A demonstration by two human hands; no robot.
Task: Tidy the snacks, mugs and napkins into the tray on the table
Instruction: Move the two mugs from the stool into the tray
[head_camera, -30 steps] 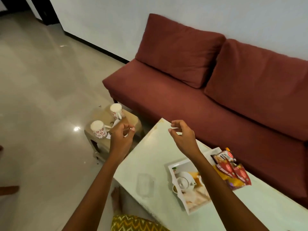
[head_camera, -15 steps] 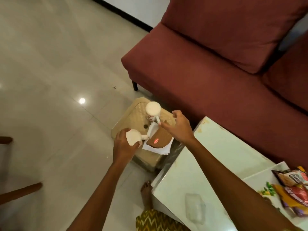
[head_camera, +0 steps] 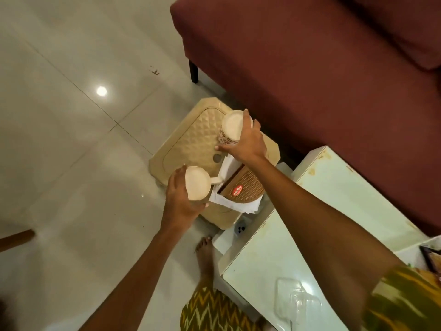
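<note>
Two white mugs with red patterns stand on a low beige plastic stool (head_camera: 191, 139) beside the table. My left hand (head_camera: 181, 199) wraps around the near mug (head_camera: 198, 182), whose handle points right. My right hand (head_camera: 245, 142) grips the far mug (head_camera: 230, 127) from its right side. Between them sits a brown napkin holder (head_camera: 243, 187) with white napkins (head_camera: 226, 204) under and beside it. A corner of the white tray (head_camera: 415, 249) with a snack packet (head_camera: 432, 256) shows at the right edge, on the pale table (head_camera: 322, 211).
A dark red sofa (head_camera: 310, 68) runs behind the stool and table. A clear plastic lid (head_camera: 296, 302) lies on the table's near part. My bare foot (head_camera: 205, 254) is on the tiled floor between stool and table. A wooden leg (head_camera: 14, 237) pokes in at left.
My view has swung down and left from the table to the stool. Both hands went from empty above the table to closing around the two mugs.
</note>
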